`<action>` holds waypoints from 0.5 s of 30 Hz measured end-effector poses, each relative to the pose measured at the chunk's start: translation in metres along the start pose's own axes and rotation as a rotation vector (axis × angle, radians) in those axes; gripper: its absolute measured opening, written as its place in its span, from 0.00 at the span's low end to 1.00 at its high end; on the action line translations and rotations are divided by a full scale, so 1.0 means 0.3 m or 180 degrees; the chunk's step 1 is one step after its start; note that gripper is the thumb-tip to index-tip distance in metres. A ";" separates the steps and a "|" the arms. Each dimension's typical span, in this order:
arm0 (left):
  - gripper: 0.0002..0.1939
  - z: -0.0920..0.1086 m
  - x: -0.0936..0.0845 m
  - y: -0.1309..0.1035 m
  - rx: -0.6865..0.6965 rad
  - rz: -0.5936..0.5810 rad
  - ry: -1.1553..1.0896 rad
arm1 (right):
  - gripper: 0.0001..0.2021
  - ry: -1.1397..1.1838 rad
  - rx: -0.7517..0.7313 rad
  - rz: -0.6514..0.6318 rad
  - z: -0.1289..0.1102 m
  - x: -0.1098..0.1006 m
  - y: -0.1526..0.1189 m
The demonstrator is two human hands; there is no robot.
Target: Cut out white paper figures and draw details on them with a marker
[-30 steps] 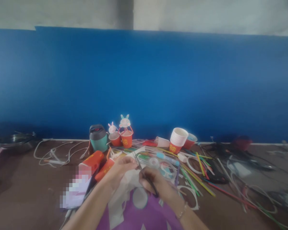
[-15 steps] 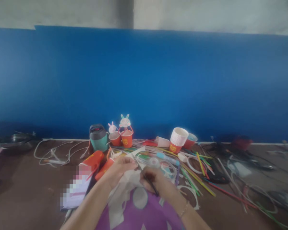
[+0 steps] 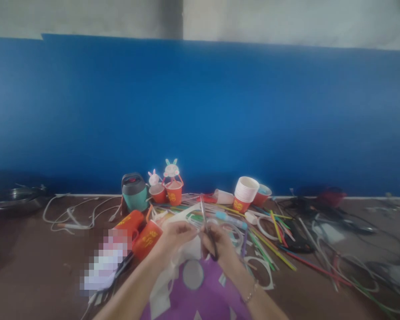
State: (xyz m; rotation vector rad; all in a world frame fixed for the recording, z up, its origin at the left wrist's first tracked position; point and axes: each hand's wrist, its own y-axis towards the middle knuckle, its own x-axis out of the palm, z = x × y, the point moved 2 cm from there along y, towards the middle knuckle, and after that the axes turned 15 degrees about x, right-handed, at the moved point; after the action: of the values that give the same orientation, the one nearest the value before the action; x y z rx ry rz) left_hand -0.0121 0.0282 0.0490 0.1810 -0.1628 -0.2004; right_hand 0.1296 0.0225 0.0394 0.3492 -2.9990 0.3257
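My right hand (image 3: 219,243) is closed round a pair of scissors (image 3: 204,214), whose blades point up and away from me. Close beside it, my left hand (image 3: 177,238) pinches a small white piece that looks like paper; most of it is hidden by the fingers. The two hands nearly meet in front of my body. Below them lies a purple surface with pale shapes (image 3: 200,304), and on it a white paper disc (image 3: 193,274). White paper (image 3: 162,293) also lies under my left forearm.
Orange paper cups (image 3: 148,240) lie to the left near a blurred-out phone (image 3: 106,262). Behind stand a teal flask (image 3: 135,195), cups with rabbit figures (image 3: 171,170) and a cup stack (image 3: 246,191). Coloured sticks (image 3: 275,253) and a tape-like ring (image 3: 262,271) spread right.
The scissors have swung from leaning left to nearly upright, tilted slightly left. My left hand has shifted right, towards the right hand. The view has moved slightly.
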 end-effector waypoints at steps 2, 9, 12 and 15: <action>0.13 -0.007 0.001 0.001 0.0043 -0.0042 0.0172 | 0.16 0.0036 0.0003 -0.0049 0.000 -0.005 0.001; 0.13 -0.028 -0.007 0.007 0.0061 0.0007 0.0330 | 0.13 -0.0040 0.0018 -0.0136 0.007 -0.013 0.007; 0.12 -0.002 -0.002 0.000 0.0190 0.0081 -0.0061 | 0.13 -0.0013 0.0003 -0.0290 0.006 0.000 0.002; 0.12 0.025 0.006 -0.009 0.0200 0.0272 -0.0574 | 0.12 -0.0030 0.0089 -0.0462 0.000 0.019 -0.013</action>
State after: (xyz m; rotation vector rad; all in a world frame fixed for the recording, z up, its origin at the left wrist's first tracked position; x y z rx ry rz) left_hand -0.0122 0.0240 0.0558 0.2179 -0.3558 -0.1264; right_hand 0.1251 0.0175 0.0410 0.5689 -2.9593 0.3533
